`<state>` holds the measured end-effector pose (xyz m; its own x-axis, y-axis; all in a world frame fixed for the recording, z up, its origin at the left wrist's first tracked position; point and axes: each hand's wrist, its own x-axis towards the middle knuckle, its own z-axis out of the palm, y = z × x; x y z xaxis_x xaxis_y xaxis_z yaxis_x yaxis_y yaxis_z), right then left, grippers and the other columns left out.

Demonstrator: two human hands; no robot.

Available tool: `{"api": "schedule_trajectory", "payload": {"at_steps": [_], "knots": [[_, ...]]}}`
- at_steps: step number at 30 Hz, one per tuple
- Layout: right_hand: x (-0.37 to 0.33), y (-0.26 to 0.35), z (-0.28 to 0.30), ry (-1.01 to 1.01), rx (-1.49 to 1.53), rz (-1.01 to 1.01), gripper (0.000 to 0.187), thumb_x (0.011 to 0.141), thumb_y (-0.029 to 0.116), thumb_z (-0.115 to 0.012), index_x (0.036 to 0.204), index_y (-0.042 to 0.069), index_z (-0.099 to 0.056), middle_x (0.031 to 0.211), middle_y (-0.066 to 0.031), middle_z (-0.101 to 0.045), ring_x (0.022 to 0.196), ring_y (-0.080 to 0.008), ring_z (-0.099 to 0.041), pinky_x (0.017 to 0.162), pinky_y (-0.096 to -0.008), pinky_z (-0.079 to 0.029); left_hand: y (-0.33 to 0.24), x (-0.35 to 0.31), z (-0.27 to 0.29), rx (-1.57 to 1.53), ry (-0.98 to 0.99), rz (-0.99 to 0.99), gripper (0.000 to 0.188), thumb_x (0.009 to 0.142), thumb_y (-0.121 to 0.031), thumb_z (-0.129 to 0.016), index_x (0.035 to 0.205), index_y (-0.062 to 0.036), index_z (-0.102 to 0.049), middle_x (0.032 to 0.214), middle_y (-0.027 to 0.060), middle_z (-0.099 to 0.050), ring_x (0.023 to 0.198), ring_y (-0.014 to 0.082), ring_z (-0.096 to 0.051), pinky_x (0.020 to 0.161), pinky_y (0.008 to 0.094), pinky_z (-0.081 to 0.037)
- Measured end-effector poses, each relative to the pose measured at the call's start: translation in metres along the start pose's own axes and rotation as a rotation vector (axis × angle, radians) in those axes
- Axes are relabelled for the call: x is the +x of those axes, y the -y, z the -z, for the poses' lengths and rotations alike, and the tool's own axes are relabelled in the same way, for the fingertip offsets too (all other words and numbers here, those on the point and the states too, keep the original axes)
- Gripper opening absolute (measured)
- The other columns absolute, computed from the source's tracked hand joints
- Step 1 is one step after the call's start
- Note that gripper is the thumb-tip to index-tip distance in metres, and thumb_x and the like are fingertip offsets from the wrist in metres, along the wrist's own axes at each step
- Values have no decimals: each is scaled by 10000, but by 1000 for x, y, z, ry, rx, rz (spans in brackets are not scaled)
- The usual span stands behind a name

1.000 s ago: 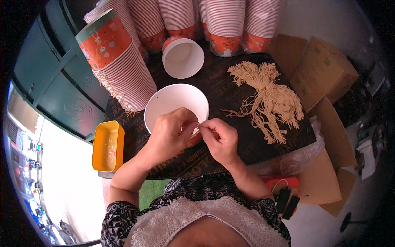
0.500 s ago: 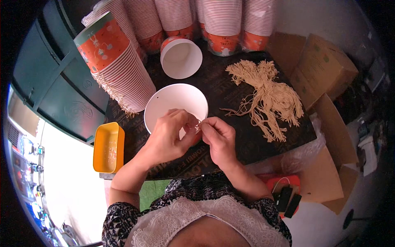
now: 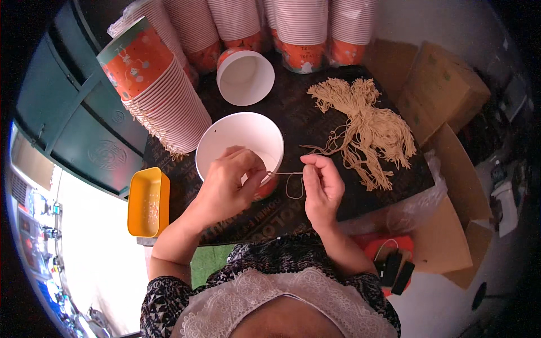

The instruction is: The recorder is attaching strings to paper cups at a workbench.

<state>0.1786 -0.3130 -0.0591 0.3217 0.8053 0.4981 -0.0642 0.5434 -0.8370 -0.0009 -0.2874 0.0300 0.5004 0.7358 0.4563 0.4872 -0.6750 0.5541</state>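
A paper bucket (image 3: 256, 128), white inside and orange outside, lies tipped with its mouth toward me and a small hole near its rim. My left hand (image 3: 232, 177) is closed at the bucket's right rim, pinching a thin beige cord (image 3: 288, 173). To the right, my right hand (image 3: 323, 188) pinches the same cord between thumb and fingers. The cord runs taut between both hands, and a loose loop of it hangs below. My left fingers hide the rim where the cord meets it.
A leaning stack of buckets (image 3: 169, 101) with cords stands left; wrapped stacks (image 3: 304, 28) line the back. Another bucket (image 3: 246, 79) lies behind mine. A bundle of beige cords (image 3: 377, 132) lies right, a yellow tray (image 3: 164, 205) at the left edge. Cardboard boxes (image 3: 451, 79) stand right.
My right hand has moved right, away from my left hand, drawing the cord out taut between them. My left hand has stayed at the bucket's rim.
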Motion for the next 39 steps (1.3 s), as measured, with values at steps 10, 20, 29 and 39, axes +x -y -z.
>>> {"api": "schedule_trajectory", "payload": {"at_steps": [10, 20, 29, 39], "knots": [[6, -14, 6, -105, -98, -28, 117, 927, -1, -605, 1043, 15, -614, 756, 79, -485, 649, 0, -393, 558, -170, -328, -1, 1, 3, 2, 32, -50, 61, 760, 27, -630, 757, -17, -588, 665, 125, -588, 688, 354, -606, 967, 461, -435], [13, -32, 4, -133, -212, 123, 118, 913, -67, -596, 997, 11, -569, 687, 76, -493, 603, 17, -417, 512, -167, -316, 6, -1, 8, -26, 80, -19, 28, 732, 12, -581, 737, -13, -570, 646, 128, -549, 679, 350, -593, 1044, 494, -378], [16, 13, -13, 325, -432, 348, 291, 891, 129, -665, 1160, 49, -588, 806, -156, -685, 668, -323, -688, 567, -396, -534, -2, 0, 6, -37, 10, 99, 74, 781, -32, -630, 768, 19, -578, 714, 177, -594, 749, 377, -593, 738, 430, -463], [55, -2, 4, 626, -194, 151, 231, 930, 179, -583, 790, -4, -603, 665, -78, -609, 587, -131, -587, 523, -317, -453, 10, -30, 66, 116, -75, -116, 416, 631, 115, -445, 1001, 28, -616, 1110, 160, -632, 1061, 366, -572, 927, 423, -462]]}}
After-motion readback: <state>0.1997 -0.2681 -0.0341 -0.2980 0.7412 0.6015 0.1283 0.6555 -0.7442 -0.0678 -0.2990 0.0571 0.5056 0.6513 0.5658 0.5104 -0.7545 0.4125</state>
